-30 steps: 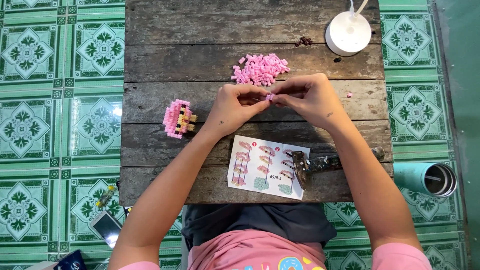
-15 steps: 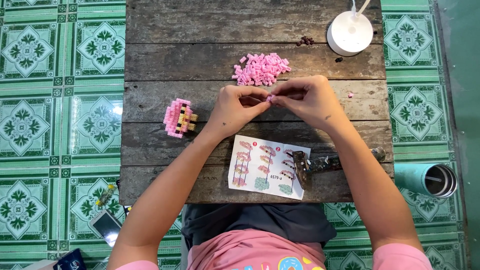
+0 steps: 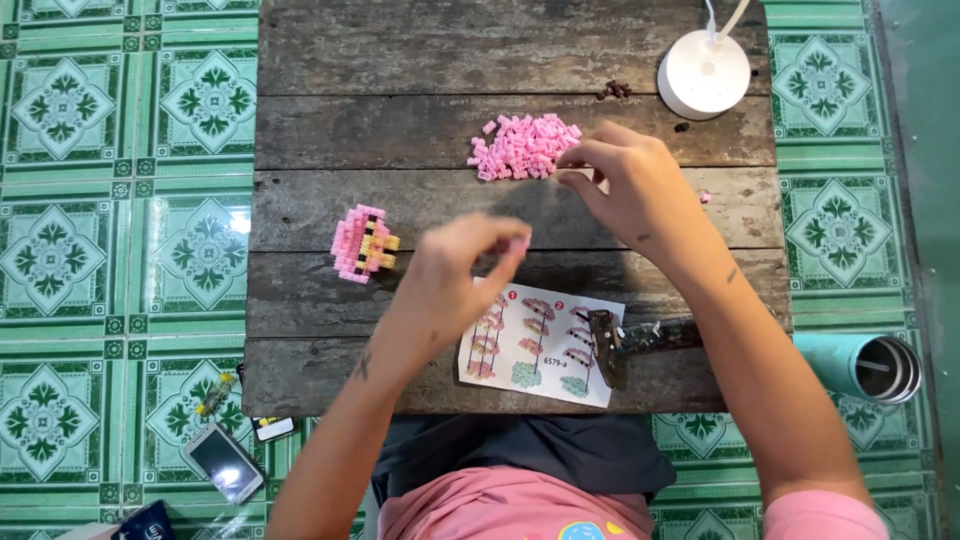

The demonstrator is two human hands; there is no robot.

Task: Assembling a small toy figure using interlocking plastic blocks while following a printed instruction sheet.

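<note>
From the head camera we look straight down on a weathered grey plank table [image 3: 400, 60] standing on green patterned floor tiles [image 3: 120, 200]. Our right hand [image 3: 625, 190] reaches to the edge of a loose heap of small pink plastic bricks [image 3: 522, 146], its fingertips [image 3: 572, 162] touching or just beside the nearest pieces; we cannot tell whether they pinch one. Our left hand [image 3: 455, 275] hovers above the middle planks, fingers curled together and pinching a tiny pink brick [image 3: 520, 243] at the tips, though blur hides the details. Left of it lies a partly built pink and yellow brick model [image 3: 362, 243]. Near the front edge rests a printed instruction sheet [image 3: 535, 345], with a dark metal tool [image 3: 625, 342] lying across its right side. A round white lamp base [image 3: 703, 73] sits at the far right corner.
</note>
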